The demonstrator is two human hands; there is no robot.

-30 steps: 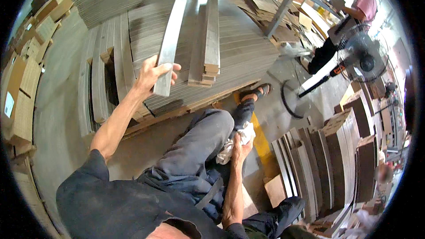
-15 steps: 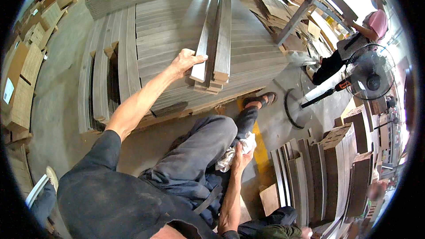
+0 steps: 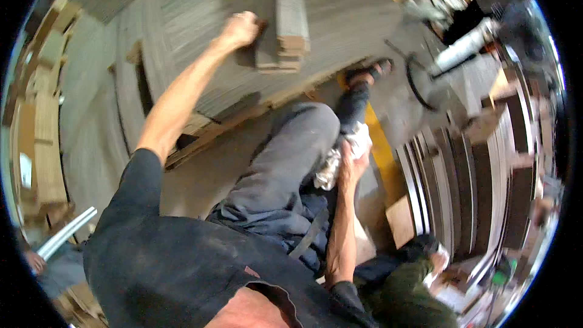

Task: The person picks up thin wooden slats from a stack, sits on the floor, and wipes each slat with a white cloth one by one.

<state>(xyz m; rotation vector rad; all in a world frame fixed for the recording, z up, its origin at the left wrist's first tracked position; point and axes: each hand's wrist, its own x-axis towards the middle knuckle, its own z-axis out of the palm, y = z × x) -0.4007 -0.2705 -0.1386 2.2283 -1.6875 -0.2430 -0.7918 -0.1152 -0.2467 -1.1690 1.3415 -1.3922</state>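
My left hand is closed and blurred, raised just left of a small pile of grey wooden planks. Whether it grips anything is hidden by the blur; a dark patch shows beside its fingers. The planks lie on a large, wide stack of grey boards, their cut ends toward me. Against my leg, my right hand is wrapped round a crumpled white cloth, which bulges out on both sides of the fingers.
Stacked dark boards stand at right. A blurred fan stand is at upper right, with a person behind it. Another person's green sleeve shows at lower right. Cardboard-brown packs line the left. A yellow floor stripe runs beside my foot.
My left hand has come away from the bright plank's end and now sits left of the pile, closed. The view has shifted and blurred. My right hand still holds the cloth.
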